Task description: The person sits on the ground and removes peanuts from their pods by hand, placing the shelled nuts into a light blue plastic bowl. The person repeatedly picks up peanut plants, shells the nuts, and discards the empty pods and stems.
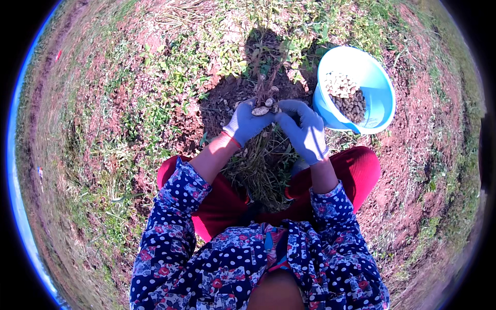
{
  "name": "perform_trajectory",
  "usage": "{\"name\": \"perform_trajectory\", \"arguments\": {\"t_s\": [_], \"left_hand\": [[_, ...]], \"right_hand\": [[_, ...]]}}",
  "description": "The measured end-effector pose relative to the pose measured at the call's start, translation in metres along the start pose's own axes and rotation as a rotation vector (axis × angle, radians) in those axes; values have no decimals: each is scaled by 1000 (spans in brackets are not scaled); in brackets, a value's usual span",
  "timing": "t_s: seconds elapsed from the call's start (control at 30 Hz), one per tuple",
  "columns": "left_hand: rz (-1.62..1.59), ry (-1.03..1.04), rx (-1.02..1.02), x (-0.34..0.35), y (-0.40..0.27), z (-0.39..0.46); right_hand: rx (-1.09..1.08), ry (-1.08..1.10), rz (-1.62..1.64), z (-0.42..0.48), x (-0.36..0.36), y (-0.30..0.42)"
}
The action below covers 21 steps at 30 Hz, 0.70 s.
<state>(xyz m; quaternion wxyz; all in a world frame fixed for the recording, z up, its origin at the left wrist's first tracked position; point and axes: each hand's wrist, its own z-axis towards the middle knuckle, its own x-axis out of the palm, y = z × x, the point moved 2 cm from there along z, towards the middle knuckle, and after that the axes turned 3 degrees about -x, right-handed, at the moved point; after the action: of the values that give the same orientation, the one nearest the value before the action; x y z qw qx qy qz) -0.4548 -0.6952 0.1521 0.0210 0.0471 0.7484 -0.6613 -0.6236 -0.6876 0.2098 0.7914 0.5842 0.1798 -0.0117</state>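
Observation:
My left hand, in a pale knitted glove, is closed around a pulled-up peanut plant in front of my lap. Peanut pods hang among its roots just above the fingers. My right hand wears a matching glove. Its thumb and fingertips come together on pods at the right side of the cluster, close to my left fingers; the exact pod pinched there is partly hidden. To the right tilts a light blue plastic bucket with picked peanut pods heaped inside, partly in sunlight.
A heap of peanut vines lies between my bent legs in red trousers. Around me spreads reddish soil with low green plants. Dry stalks lie farther ahead. My shadow falls across the soil before me.

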Motion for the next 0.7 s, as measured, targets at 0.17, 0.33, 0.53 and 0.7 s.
{"name": "perform_trajectory", "arguments": {"t_s": [0.17, 0.33, 0.53, 0.7], "left_hand": [[327, -46, 139, 5, 9, 1], [598, -73, 24, 13, 1, -10], [39, 78, -24, 5, -10, -10], [-242, 129, -27, 15, -16, -12]], "right_hand": [[-94, 67, -156, -2, 12, 1], [229, 69, -150, 1, 22, -4], [277, 236, 852, 1, 11, -10], [233, 413, 1572, -9, 23, -51]]}}
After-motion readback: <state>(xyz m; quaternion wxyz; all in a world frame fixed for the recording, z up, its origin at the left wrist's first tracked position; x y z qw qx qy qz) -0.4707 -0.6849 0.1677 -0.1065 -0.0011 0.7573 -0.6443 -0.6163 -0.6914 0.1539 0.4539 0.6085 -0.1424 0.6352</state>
